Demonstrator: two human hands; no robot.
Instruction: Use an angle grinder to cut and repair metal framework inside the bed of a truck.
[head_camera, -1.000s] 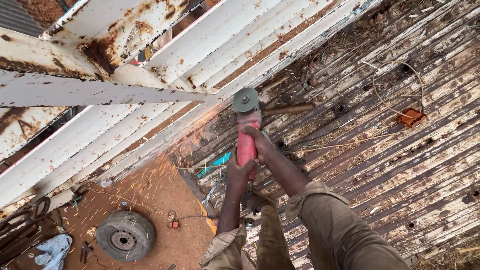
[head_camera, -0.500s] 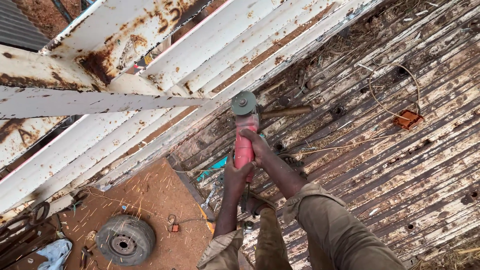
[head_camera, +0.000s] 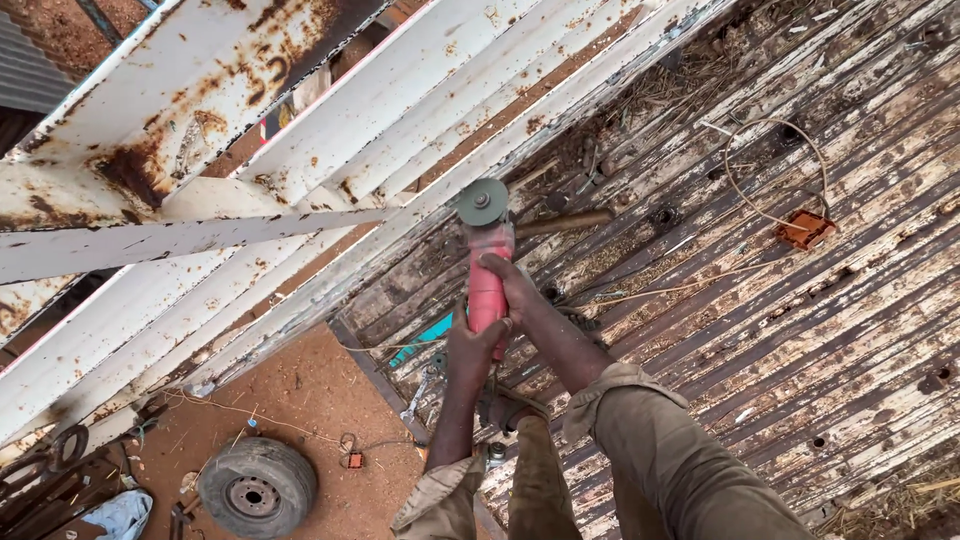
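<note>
Both hands hold a red grinder; the right hand wraps tight round its top part; the left hand grips its lower end; its round grey disc sits by the edge of the rusty white metal frame; an old tyre lies on the red dirt ground near the bottom left corner.

We see an angle grinder against a metal frame. Left of the grinder and far below lies a wheel; to its right, a small box on planks.
</note>
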